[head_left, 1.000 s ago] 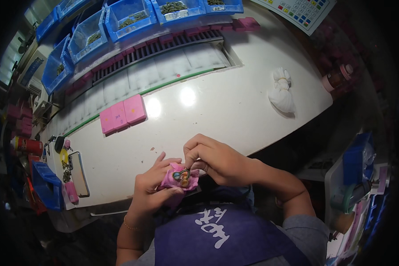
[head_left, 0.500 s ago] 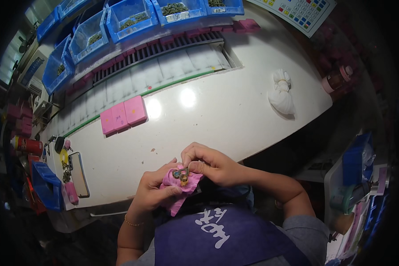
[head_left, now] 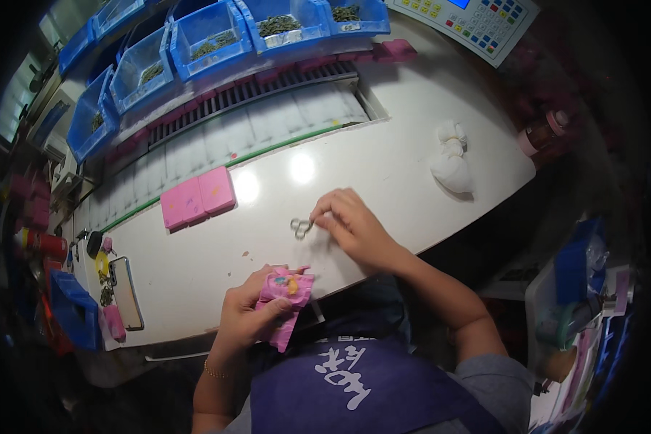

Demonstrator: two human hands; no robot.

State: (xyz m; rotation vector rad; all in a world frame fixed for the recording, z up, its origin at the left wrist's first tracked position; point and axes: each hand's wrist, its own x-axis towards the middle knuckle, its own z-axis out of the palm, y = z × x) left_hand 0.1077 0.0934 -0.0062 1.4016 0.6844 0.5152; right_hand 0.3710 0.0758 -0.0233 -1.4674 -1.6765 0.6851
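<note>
Two parts were in hand. The left hand (head_left: 249,309) clamped the pink piece (head_left: 281,312) between thumb and fingers, presumably for steadiness. Beyond those fingers, the right hand (head_left: 351,228) pinched the looped metal piece (head_left: 298,228) at its edge, apparently leaving the loops clear; blur obscured exact contact.

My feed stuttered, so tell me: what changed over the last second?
The right hand drew the metal outline off the pink piece and forward, away from the body. The left hand still holds the pink piece; the white bag and phone stayed put.
</note>
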